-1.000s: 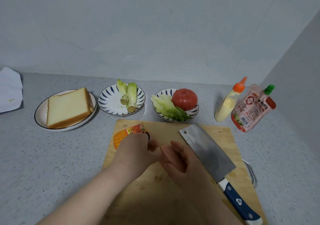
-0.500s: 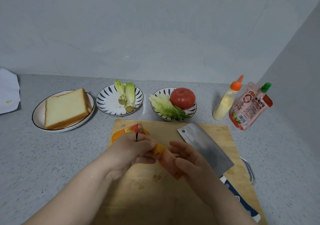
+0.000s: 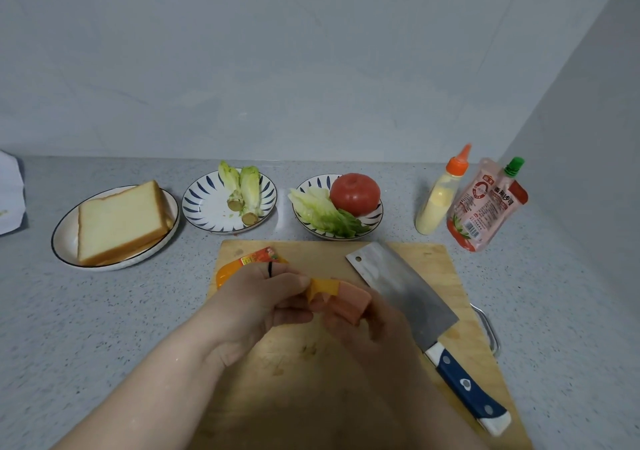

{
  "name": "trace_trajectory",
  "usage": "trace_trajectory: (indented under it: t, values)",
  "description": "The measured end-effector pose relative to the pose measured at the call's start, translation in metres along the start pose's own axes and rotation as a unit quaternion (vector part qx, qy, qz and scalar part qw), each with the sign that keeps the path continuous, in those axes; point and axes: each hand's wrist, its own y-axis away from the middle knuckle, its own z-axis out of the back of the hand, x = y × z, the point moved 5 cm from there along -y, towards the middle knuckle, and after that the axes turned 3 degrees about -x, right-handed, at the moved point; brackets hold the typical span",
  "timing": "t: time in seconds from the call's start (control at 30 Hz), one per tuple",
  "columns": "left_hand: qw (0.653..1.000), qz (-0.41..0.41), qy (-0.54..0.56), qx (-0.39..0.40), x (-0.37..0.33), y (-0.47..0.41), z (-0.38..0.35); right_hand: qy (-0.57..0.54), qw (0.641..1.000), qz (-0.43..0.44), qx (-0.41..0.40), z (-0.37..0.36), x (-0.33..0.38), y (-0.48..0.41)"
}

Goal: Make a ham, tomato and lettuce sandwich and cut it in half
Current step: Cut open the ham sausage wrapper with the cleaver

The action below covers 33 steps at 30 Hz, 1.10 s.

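A: From the head camera, what have the hands got?
B: The left hand (image 3: 263, 297) pinches a yellow strip of wrapper (image 3: 323, 287); the right hand (image 3: 367, 321) is curled round a pink ham sausage (image 3: 349, 299). Both hover over the cutting board (image 3: 311, 363).
A: And the rest of the packet?
B: An orange wrapper piece (image 3: 242, 264) lies on the board behind the left hand.
A: The knife?
B: The cleaver (image 3: 408, 294) lies flat on the board's right side.
A: Other ingredients?
B: On the table (image 3: 104, 311): bread (image 3: 119, 221) on a plate, lettuce stubs (image 3: 242, 195), lettuce leaves (image 3: 322, 216) touching a tomato (image 3: 355, 193), then a sauce bottle (image 3: 440, 200) and ketchup pouch (image 3: 485, 207).
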Motion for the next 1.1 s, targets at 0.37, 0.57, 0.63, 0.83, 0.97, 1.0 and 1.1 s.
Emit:
trace_trajectory:
  t: [0.37,0.57,0.63,0.83,0.97,1.0,1.1]
  values:
    - [0.99,0.048,0.126,-0.034,0.017,-0.004,0.006,-0.425,0.886,-0.184,0.019,0.006,-0.022,-0.001]
    - [0.99,0.057,0.122,-0.046,0.027,0.001,0.013,-0.565,0.793,-0.215,-0.076,0.012,-0.023,-0.003]
    - [0.989,0.055,0.129,-0.039,0.028,0.004,0.015,-0.563,0.791,-0.22,-0.095,0.013,-0.023,-0.003]
    - [0.995,0.066,0.07,-0.034,0.044,0.012,0.027,-0.582,0.775,-0.199,-0.145,0.025,-0.024,-0.008]
    - [0.993,0.087,-0.077,-0.003,0.055,0.014,0.03,-0.566,0.781,-0.206,-0.164,0.024,-0.031,-0.01]
    - [0.986,0.085,-0.145,0.007,0.057,0.012,0.031,-0.55,0.794,-0.21,-0.153,0.024,-0.032,-0.009]
    - [0.956,0.01,-0.292,-0.009,0.049,0.003,0.031,-0.452,0.859,-0.221,-0.092,0.02,-0.032,-0.007]
